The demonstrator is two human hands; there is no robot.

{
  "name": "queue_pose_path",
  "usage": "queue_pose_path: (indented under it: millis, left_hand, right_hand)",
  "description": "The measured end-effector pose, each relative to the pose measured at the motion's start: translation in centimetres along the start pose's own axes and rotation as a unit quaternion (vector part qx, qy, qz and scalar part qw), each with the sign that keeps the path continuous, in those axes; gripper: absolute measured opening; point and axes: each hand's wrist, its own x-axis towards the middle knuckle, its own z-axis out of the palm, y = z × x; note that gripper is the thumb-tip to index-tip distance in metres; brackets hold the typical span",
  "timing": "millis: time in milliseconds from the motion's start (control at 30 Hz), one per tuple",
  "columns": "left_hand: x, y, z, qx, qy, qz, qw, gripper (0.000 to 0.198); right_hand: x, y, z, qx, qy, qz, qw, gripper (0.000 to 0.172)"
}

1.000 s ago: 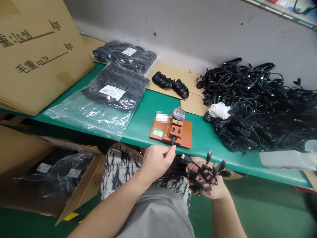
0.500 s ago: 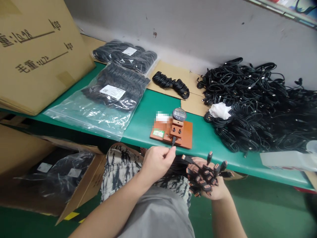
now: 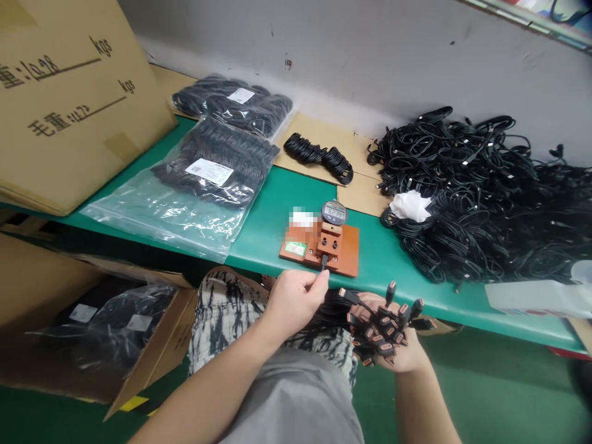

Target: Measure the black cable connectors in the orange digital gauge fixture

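Observation:
My left hand [image 3: 298, 303] is closed in a pinch on a black cable connector [image 3: 324, 263], whose end sits at the front of an orange-brown gauge fixture [image 3: 346, 251]. A round digital gauge [image 3: 334, 213] with a lit readout is mounted on that fixture. My right hand [image 3: 409, 354] grips a bundle of black USB cables [image 3: 382, 330] from below. Many of their orange-tipped plugs point up and toward me, and they hide most of the right fingers. The rest of the bundle runs left over my lap, behind the left hand.
A large heap of black cables [image 3: 462, 203] covers the right of the green table [image 3: 259, 237], with crumpled white tissue [image 3: 411, 205] on it. Bagged cables [image 3: 217, 160] and a coiled bundle [image 3: 318, 158] lie further back. Cardboard boxes [image 3: 78, 105] stand at left.
The gauge's readout has changed from about 6.38 to about 6.21. My left hand has pushed the connector very slightly; the right hand and its bundle hold nearly still.

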Motion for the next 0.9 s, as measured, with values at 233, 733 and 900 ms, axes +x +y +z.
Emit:
queue_pose_path:
  millis: [233,733,900]
  left_hand:
    - [0.05,0.16,-0.14,-0.005,-0.005,-0.004,1.000,0.054]
    - [0.11,0.40,-0.26,-0.007,-0.008,0.001,1.000,0.054]
    - [0.08,0.39,-0.30,-0.001,-0.005,-0.001,1.000,0.054]
  right_hand:
    - [0.10,-0.21,0.09,-0.021,0.008,0.008,1.000,0.032]
    - [0.81,-0.49,0.10,-0.055,0.008,-0.043,0.998,0.029]
    - [0.08,0.16,0.05,-0.061,0.018,-0.030,0.998,0.036]
